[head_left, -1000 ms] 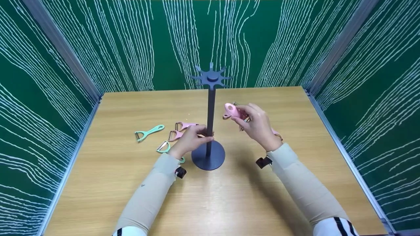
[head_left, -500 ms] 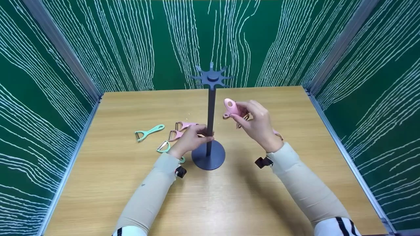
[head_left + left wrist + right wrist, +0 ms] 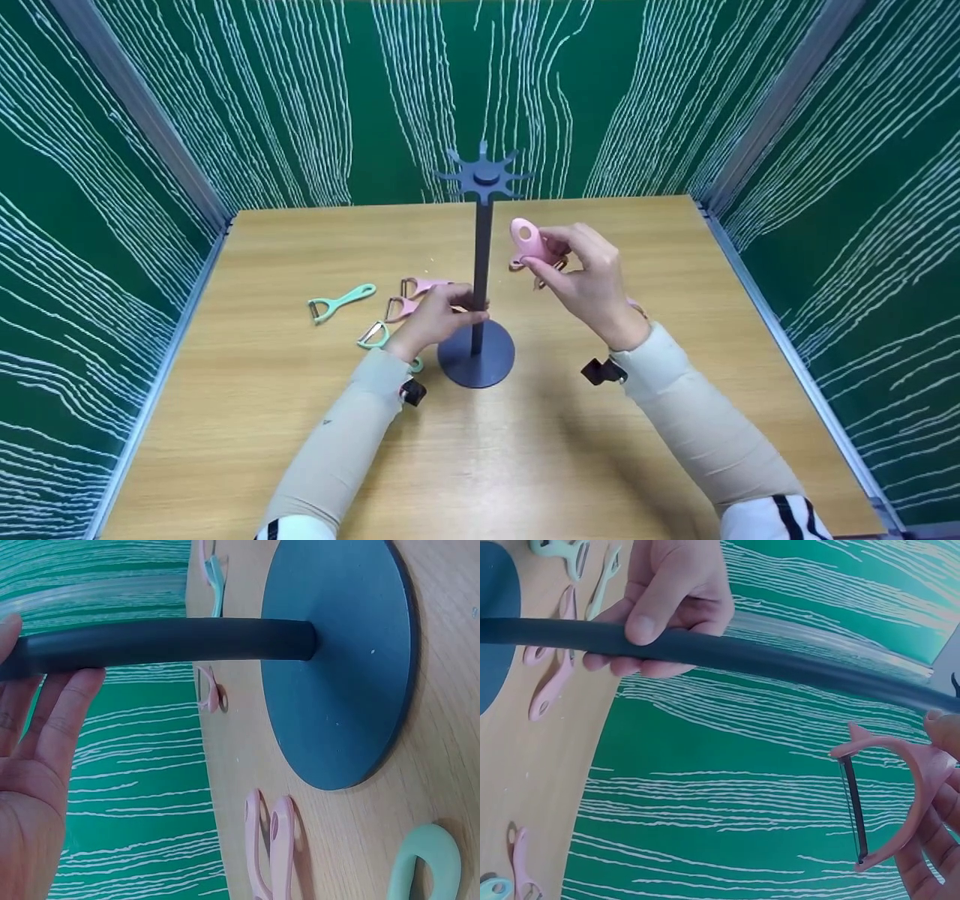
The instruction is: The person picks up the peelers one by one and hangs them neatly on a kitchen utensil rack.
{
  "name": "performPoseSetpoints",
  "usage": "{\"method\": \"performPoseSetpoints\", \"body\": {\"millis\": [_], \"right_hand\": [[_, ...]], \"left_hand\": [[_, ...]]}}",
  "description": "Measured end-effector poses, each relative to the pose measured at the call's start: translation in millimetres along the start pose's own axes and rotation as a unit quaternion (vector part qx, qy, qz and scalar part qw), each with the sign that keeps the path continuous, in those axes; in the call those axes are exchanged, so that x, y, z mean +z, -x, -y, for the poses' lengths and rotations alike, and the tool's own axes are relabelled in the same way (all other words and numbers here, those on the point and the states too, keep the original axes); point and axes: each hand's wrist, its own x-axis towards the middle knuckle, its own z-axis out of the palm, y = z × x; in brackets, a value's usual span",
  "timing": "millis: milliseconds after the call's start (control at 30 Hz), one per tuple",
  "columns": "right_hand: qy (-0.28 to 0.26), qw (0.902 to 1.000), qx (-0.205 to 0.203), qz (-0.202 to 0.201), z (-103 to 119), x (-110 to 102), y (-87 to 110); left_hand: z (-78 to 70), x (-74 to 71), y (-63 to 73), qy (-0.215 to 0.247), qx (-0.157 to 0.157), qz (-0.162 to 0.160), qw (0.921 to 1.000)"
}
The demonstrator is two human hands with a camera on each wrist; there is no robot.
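Observation:
In the head view my left hand [image 3: 435, 321] grips the black pole [image 3: 484, 247] of an upright stand low down, above its round base [image 3: 476, 367]. A hooked, star-shaped top [image 3: 484, 178] crowns the pole. My right hand [image 3: 589, 277] pinches a pink Y-shaped peeler [image 3: 528, 240] by its handle, to the right of the pole and below the hooks. The hole in the handle end points up. The right wrist view shows this peeler's pink head [image 3: 923, 795] and metal blade [image 3: 855, 806], apart from the pole [image 3: 780, 669].
Left of the stand lie a green peeler [image 3: 345, 301], two pink peelers [image 3: 403, 308] and another green one [image 3: 373, 335], partly behind my left hand. More peelers lie partly hidden behind my right hand. Green patterned panels [image 3: 405, 97] enclose the wooden table [image 3: 247, 420].
My right hand has raised the pink peeler slightly, its handle end tilting further upward. My left hand has stayed on the pole, and the stand has not moved.

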Motion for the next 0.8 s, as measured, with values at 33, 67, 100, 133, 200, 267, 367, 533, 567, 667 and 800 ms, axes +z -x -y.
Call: {"method": "performPoseSetpoints", "body": {"millis": [33,67,100,133,200,267,367,533,567,667,800], "right_hand": [[-0.003,1.0000,-0.004,-0.002,2,0,-0.8],[-0.006,0.9999,-0.008,-0.004,3,0,-1.5],[-0.010,0.9999,-0.012,-0.007,5,-1,-2.2],[-0.014,0.9997,-0.016,-0.010,7,-1,-3.1],[-0.024,0.9993,-0.025,-0.015,10,-1,-5.0],[-0.034,0.9985,-0.036,-0.022,14,-1,-7.3],[-0.050,0.9968,-0.051,-0.034,20,-1,-11.3],[-0.071,0.9939,-0.066,-0.053,28,1,-17.6],[-0.074,0.9935,-0.067,-0.055,30,2,-18.9],[-0.079,0.9925,-0.070,-0.061,35,5,-22.6],[-0.088,0.9912,-0.071,-0.069,42,8,-27.7]], "left_hand": [[-0.2,-0.1,0.1,0.001,0.000,0.000,1.0000],[-0.3,0.0,0.2,0.001,-0.001,0.001,1.0000],[-0.6,0.0,0.2,0.001,-0.001,0.001,1.0000],[-0.7,0.0,0.2,0.000,-0.001,0.001,1.0000],[-0.9,0.0,0.2,-0.001,-0.001,0.000,1.0000],[-1.0,-0.1,0.0,-0.003,0.000,-0.001,1.0000],[-0.9,-0.3,-0.2,-0.002,0.005,-0.002,1.0000],[1.0,-0.6,-1.0,0.002,0.012,-0.003,0.9999],[1.7,-0.7,-1.2,0.003,0.013,-0.003,0.9999],[2.6,-0.9,-1.0,0.003,0.011,-0.001,0.9999],[0.8,-1.0,-0.8,-0.001,0.006,0.002,1.0000]]}}
